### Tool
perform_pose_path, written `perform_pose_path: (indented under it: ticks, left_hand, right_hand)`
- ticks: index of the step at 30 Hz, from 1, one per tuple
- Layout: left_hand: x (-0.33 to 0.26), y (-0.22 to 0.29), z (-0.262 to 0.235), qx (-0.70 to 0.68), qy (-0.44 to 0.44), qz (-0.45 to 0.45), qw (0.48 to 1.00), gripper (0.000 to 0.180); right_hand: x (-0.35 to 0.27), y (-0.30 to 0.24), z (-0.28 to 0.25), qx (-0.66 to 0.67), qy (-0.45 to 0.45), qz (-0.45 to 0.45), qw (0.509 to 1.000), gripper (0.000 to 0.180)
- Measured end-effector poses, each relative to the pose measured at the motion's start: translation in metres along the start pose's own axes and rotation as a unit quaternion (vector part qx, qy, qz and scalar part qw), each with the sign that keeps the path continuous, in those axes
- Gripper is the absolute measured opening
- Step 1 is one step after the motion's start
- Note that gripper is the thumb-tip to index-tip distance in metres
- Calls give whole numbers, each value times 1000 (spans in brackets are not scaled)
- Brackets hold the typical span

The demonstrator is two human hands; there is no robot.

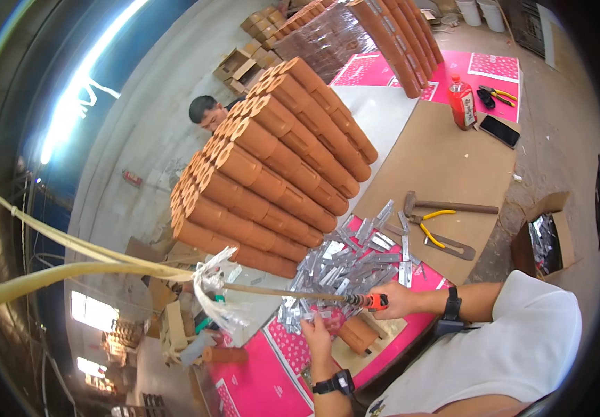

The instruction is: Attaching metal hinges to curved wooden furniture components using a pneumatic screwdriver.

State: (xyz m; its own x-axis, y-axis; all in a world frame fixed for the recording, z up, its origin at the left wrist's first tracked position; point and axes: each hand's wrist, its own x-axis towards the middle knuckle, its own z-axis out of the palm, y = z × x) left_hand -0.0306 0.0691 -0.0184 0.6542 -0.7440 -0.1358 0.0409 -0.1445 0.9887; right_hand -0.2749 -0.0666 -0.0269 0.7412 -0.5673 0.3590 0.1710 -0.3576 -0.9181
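Note:
My right hand (395, 300) grips the orange handle of a long thin tool (371, 300). Its shaft reaches left to a crumpled clear plastic bag (211, 290). My left hand (316, 332) rests, fingers spread, at the near edge of a heap of small silver metal pieces (345, 267) on the table. I cannot tell whether it holds any of them. Both wrists wear black watches. A short brown tube (357, 335) lies beside my left hand on a pink patterned sheet (272, 379).
A tall stack of orange-brown cardboard tubes (272, 174) lies behind the heap, with another person (206, 111) beyond it. A hammer (446, 206), yellow-handled pliers (431, 224), a red bottle (462, 103) and a phone (499, 130) sit on brown board. An open box of metal pieces (545, 240) stands on the right.

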Motion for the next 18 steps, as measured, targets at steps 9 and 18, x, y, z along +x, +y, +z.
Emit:
perform_pose_path:
  ticks: [9, 18]
  left_hand:
    - [-65, 4, -28, -193, 147, 78, 967, 19]
    - [-106, -38, -16, -418, 121, 21, 900, 21]
  right_hand:
    - [4, 3, 4, -6, 4, 27, 1000, 27]
    - [-4, 6, 5, 18, -15, 71, 997, 29]
